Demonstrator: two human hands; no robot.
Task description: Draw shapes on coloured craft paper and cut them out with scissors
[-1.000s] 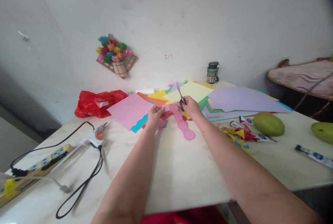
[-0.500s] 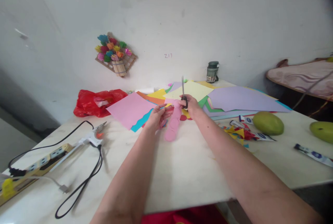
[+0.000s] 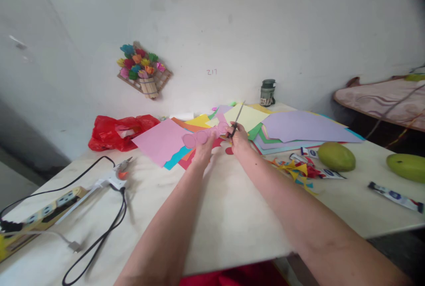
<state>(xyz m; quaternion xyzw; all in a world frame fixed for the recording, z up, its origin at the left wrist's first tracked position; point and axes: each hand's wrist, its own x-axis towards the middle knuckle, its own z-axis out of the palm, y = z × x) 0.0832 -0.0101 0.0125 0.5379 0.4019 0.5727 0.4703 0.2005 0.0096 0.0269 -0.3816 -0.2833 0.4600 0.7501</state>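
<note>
My left hand [image 3: 203, 145] is closed on a pink paper strip of joined circles [image 3: 199, 137], which points left, level above the table. My right hand [image 3: 237, 139] grips small scissors [image 3: 236, 121] with the blades angled up and right, at the strip's right end. Both hands hover over the white table [image 3: 226, 215], just in front of a spread of coloured paper sheets [image 3: 292, 129]. A pink sheet [image 3: 161, 140] lies to the left of my left hand.
A glue gun [image 3: 114, 179] with a black cord and a power strip [image 3: 40, 217] lie at the left. A red plastic bag [image 3: 119, 132] sits by the wall. Paper scraps [image 3: 297, 170], glue tubes [image 3: 395, 196] and two green mangoes [image 3: 336, 156] are at the right. A dark jar [image 3: 267, 92] stands at the back.
The pink strip hung down from my left hand; now it is swung up and points left. The scissors tilted from leaning left to leaning right. The view shifted slightly.
</note>
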